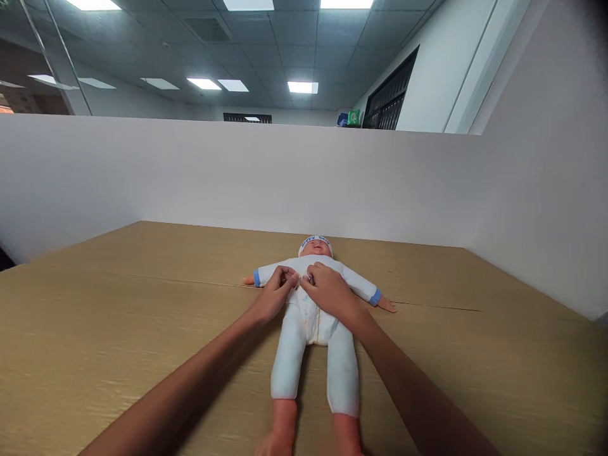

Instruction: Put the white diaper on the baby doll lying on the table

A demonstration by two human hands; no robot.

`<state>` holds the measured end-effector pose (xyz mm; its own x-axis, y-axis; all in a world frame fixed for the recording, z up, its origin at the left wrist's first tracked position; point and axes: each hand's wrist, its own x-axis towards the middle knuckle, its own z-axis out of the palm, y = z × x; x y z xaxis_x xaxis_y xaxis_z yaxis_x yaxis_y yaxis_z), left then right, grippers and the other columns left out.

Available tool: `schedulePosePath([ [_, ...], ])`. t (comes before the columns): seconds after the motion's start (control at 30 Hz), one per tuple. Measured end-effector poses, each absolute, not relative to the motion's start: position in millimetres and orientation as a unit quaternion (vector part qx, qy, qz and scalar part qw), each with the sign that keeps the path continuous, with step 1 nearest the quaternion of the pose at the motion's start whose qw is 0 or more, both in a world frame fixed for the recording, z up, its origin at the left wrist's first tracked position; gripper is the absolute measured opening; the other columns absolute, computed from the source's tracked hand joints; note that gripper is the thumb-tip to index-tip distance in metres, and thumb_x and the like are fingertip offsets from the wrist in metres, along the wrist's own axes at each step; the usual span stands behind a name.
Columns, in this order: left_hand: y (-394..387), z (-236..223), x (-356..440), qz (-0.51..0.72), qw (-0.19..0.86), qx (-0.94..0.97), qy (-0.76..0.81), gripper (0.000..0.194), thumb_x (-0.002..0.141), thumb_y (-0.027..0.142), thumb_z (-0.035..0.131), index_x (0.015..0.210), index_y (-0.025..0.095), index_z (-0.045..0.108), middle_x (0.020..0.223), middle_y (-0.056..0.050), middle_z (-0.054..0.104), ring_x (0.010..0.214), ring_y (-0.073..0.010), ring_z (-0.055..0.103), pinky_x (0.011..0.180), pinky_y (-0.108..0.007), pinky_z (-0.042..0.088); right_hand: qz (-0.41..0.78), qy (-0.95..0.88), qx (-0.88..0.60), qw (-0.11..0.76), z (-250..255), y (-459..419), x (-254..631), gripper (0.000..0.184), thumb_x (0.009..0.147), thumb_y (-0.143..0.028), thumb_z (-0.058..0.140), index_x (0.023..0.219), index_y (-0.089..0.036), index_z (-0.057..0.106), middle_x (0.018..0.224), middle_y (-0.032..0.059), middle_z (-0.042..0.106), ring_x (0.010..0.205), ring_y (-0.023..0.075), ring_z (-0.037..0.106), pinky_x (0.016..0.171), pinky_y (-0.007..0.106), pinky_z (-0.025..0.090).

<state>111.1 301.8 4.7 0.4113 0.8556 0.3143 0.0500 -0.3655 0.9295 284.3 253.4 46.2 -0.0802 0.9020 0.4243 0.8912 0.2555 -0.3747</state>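
A baby doll (311,335) lies on its back on the wooden table (118,329), head away from me, arms spread. It wears a white bodysuit with blue cuffs and a white cap (315,241). My left hand (278,292) and my right hand (327,290) meet on the doll's chest. The fingers of both are curled and pinch the front of the white bodysuit near the collar. The doll's bare feet reach the bottom edge of the view.
White partition walls (237,177) close off the table at the back and on the right. A seam (456,308) runs across the tabletop behind the doll. Beyond the partition are ceiling lights and a dark doorway.
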Motion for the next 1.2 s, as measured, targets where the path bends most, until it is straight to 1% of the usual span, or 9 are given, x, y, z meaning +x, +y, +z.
schedulePosePath([
  [0.1,294.3,-0.3,106.3,0.441,0.449,0.706,0.326,0.045,0.094,0.058,0.067,0.116,0.021,0.057,0.099,-0.001,0.058,0.091,-0.0186,0.053,0.082,-0.031,0.042,-0.001,-0.713,-0.62,0.328,45.3,255.2,282.2,0.031,0.092,-0.017,0.063,0.072,-0.025,0.041,0.08,-0.0005,0.055,0.077,0.0187,0.05,0.067,0.032,0.028],
  [0.23,273.1,7.3,97.2,0.458,0.393,0.711,0.36,0.035,0.098,0.048,0.066,0.117,0.021,0.057,0.103,-0.001,0.059,0.082,-0.0166,0.052,0.076,-0.031,0.042,-0.017,-0.686,-0.618,0.383,57.0,243.8,280.1,0.023,0.083,-0.005,0.055,0.083,-0.026,0.044,0.084,-0.0008,0.055,0.078,0.0191,0.052,0.069,0.031,0.034],
  [0.33,242.4,19.7,84.2,0.444,0.324,0.751,0.365,0.026,0.104,0.045,0.061,0.116,0.022,0.059,0.109,-0.002,0.062,0.085,-0.0177,0.053,0.078,-0.032,0.044,-0.008,-0.691,-0.589,0.419,65.4,208.6,277.7,0.018,0.088,-0.009,0.055,0.091,-0.025,0.047,0.092,-0.0001,0.059,0.082,0.0182,0.057,0.074,0.03,0.043],
  [0.43,207.8,30.3,70.0,0.363,0.272,0.836,0.308,0.02,0.109,0.042,0.054,0.11,0.024,0.063,0.11,-0.002,0.068,0.1,-0.0213,0.055,0.091,-0.036,0.044,0.088,-0.723,-0.523,0.443,60.5,154.5,277.9,0.009,0.096,-0.022,0.06,0.101,-0.026,0.054,0.099,-0.0002,0.063,0.082,0.0167,0.062,0.075,0.029,0.051],
  [0.53,187.5,32.7,62.6,0.25,0.241,0.905,0.244,0.02,0.11,0.037,0.051,0.106,0.025,0.066,0.107,-0.003,0.072,0.107,-0.0245,0.054,0.096,-0.038,0.042,0.183,-0.754,-0.503,0.381,41.6,110.7,286.6,0.008,0.099,-0.026,0.061,0.107,-0.027,0.06,0.104,0.001,0.067,0.087,0.0172,0.067,0.074,0.028,0.055],
  [0.73,197.0,21.3,73.8,0.239,0.228,0.883,0.335,0.027,0.107,0.048,0.055,0.1,0.023,0.064,0.098,-0.006,0.068,0.1,-0.0271,0.057,0.09,-0.04,0.044,0.114,-0.724,-0.609,0.302,2.1,117.3,316.0,0.005,0.102,-0.027,0.058,0.102,-0.025,0.062,0.082,-0.0024,0.067,0.072,0.0183,0.065,0.069,0.03,0.046],
  [0.83,203.3,16.6,85.4,0.242,0.221,0.858,0.397,0.035,0.101,0.057,0.062,0.097,0.022,0.061,0.093,-0.005,0.064,0.092,-0.0268,0.058,0.083,-0.039,0.044,0.045,-0.721,-0.634,0.276,-6.9,132.3,315.9,0.017,0.104,-0.03,0.058,0.088,-0.024,0.058,0.075,-0.0025,0.063,0.067,0.0184,0.06,0.063,0.031,0.036],
  [1.0,203.2,11.5,97.4,0.237,0.197,0.858,0.41,0.035,0.098,0.053,0.067,0.082,0.023,0.058,0.083,-0.004,0.062,0.091,-0.0278,0.057,0.079,-0.037,0.042,-0.038,-0.738,-0.612,0.281,-15.7,133.2,305.9,0.022,0.103,-0.025,0.059,0.081,-0.023,0.056,0.081,0.0005,0.062,0.074,0.0202,0.06,0.066,0.032,0.035],
  [1.2,203.2,6.0,94.2,0.275,0.215,0.862,0.367,0.03,0.103,0.046,0.061,0.082,0.023,0.058,0.088,-0.004,0.067,0.094,-0.0262,0.056,0.086,-0.04,0.043,0.001,-0.734,-0.603,0.313,-17.4,128.7,307.4,0.014,0.104,-0.028,0.057,0.092,-0.023,0.06,0.098,0.0031,0.065,0.088,0.0227,0.063,0.075,0.034,0.042],
])
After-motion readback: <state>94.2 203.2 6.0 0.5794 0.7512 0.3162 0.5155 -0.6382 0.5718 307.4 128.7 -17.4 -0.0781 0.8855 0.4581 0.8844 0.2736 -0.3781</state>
